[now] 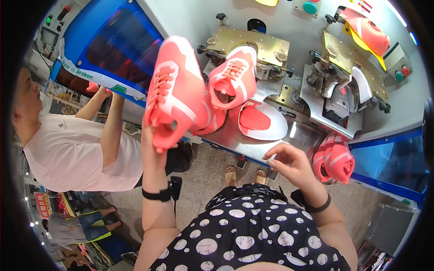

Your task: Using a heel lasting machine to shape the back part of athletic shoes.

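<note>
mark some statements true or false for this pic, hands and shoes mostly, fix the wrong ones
1. The left hand holds a coral shoe upper. True.
2. That upper's toe points toward the wearer. False: it points away.
3. The right hand is touching the yellow piece at upper right. False: it is well apart from it, near the front edge of the metal ledge.
4. Both wrists carry black bands. True.
5. The nearer co-worker at left wears a black shirt. False: the shirt is pale.
</note>
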Demonstrator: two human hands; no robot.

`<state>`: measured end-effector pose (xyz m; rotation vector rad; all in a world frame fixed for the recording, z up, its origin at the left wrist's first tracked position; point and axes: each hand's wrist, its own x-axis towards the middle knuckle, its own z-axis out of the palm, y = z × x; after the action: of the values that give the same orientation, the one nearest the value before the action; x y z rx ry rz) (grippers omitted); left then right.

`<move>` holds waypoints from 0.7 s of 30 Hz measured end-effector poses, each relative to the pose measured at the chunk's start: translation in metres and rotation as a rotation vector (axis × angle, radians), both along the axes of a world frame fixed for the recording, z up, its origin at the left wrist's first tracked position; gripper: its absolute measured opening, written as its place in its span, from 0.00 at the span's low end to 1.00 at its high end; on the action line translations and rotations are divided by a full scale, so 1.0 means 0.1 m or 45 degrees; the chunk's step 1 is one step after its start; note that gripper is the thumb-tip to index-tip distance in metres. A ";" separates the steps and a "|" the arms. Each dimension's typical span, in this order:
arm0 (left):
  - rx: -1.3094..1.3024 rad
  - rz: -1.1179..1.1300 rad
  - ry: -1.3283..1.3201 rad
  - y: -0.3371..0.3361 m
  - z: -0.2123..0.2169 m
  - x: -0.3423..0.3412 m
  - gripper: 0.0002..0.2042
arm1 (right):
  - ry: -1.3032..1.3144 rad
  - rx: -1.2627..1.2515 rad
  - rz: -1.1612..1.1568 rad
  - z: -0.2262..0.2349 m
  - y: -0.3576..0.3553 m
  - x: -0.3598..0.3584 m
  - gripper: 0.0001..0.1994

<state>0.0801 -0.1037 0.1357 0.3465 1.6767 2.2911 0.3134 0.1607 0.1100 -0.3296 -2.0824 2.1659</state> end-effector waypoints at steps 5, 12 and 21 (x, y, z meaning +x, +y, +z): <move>-0.355 0.024 -0.309 -0.08 -0.50 -0.64 0.19 | -0.171 -0.074 0.173 -0.42 -0.30 -0.41 0.10; -1.036 0.252 -0.029 0.07 -0.76 -0.65 0.34 | -0.247 0.048 0.174 -0.58 -0.64 -0.91 0.14; -0.893 0.442 1.542 0.32 -0.31 0.13 0.27 | 0.500 0.677 -1.393 0.57 1.57 -0.24 0.15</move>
<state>0.0935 -0.0714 0.1043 1.5486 3.1078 1.4409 0.2892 0.3177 0.1669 -0.6883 -1.5591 0.9240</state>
